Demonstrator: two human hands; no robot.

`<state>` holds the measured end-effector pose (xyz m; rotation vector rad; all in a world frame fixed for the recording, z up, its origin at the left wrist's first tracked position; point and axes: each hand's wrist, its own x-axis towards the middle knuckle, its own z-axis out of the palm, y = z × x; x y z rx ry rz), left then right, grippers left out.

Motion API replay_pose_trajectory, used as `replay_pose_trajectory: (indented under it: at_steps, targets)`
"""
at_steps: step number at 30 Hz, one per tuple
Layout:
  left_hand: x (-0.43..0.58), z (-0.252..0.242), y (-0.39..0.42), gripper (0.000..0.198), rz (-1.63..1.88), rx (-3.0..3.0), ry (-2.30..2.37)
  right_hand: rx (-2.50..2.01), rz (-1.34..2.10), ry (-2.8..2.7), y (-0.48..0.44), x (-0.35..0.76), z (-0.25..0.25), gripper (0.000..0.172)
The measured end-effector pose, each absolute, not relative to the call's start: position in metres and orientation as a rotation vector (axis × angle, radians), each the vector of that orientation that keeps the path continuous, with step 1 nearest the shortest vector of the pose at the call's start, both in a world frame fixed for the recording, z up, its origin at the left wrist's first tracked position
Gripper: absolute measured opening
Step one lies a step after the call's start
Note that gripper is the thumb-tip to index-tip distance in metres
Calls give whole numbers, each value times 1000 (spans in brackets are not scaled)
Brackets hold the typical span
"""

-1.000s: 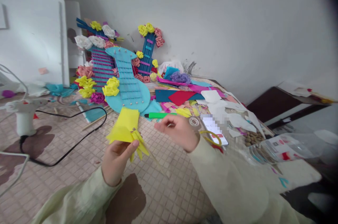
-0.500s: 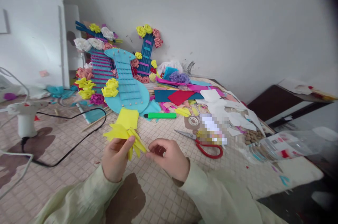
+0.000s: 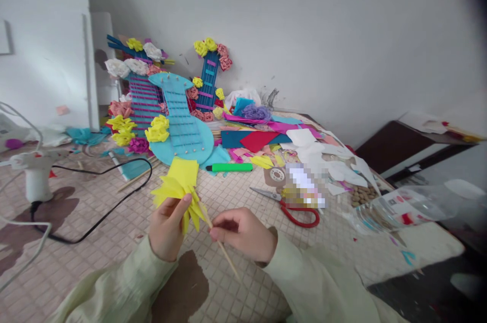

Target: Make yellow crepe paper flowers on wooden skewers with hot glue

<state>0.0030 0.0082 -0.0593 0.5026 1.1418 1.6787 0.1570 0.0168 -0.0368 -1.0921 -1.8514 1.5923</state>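
Observation:
Pinched between the thumb and fingers of my left hand [image 3: 169, 221] is a bunch of yellow crepe paper pieces [image 3: 167, 188], spread out like petals. My right hand [image 3: 243, 234] is closed with its fingertips on a thin wooden stick [image 3: 228, 259]. The upper end of the stick meets the right side of the yellow paper; its lower end points down toward me. Just beyond the bunch lies a square yellow paper [image 3: 185, 171]. A green marker [image 3: 231, 167] and red-handled scissors [image 3: 300, 215] rest on the table past my right hand.
A white glue gun [image 3: 37, 176] with a black cord stands at the left. Blue guitar-shaped crafts [image 3: 180, 125] with paper flowers lean at the back. Paper scraps [image 3: 304, 138], pebbles [image 3: 363, 195] and a clear plastic bottle [image 3: 411, 209] lie to the right.
The wooden stick now shows clearly between the yellow paper and below my right fingers; before, it was barely visible. My right hand has shifted slightly down. My left hand still holds the paper.

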Motion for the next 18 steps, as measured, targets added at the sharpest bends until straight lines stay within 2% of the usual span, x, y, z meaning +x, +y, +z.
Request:
replay_pose_trajectory:
  at_steps: [3,7,11,18]
  targets:
    - [3,-61,8,27,1653,499,1150,-1054,1875,-1733,17,156,-40,24]
    - [5,-60,8,29,1643,483,1137,-1127,1574,-1777,15,156,-41,17]
    - [7,-56,9,28,1620,448,1140,-1085,1637,-1846,14,157,-40,15]
    - [9,-51,7,27,1603,433,1147,-1173,1269,-1977,7,156,-38,11]
